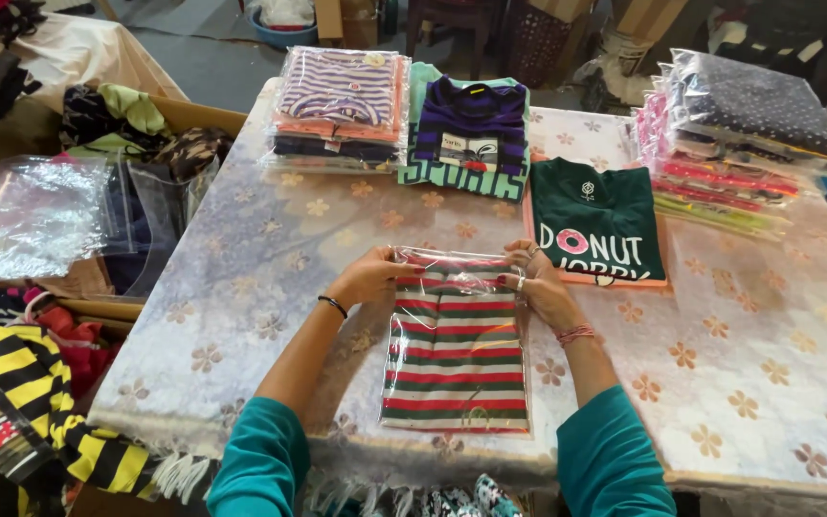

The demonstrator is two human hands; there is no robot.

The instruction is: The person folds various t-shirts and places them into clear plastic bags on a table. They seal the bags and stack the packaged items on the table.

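A folded shirt with red, green and white stripes, inside a clear plastic bag (454,354), lies on the table in front of me. My left hand (371,276) pinches the bag's top left corner. My right hand (538,282) grips the top right corner. Both hands press the bag's open flap at the far end. A black band circles my left wrist and a red thread my right wrist.
The table's floral cloth (270,278) carries a dark green printed shirt on a pile (597,225), a purple striped pile (471,134), bagged striped shirts (340,105) and a bagged stack at right (739,124). Empty clear bags (40,215) and loose clothes lie at left.
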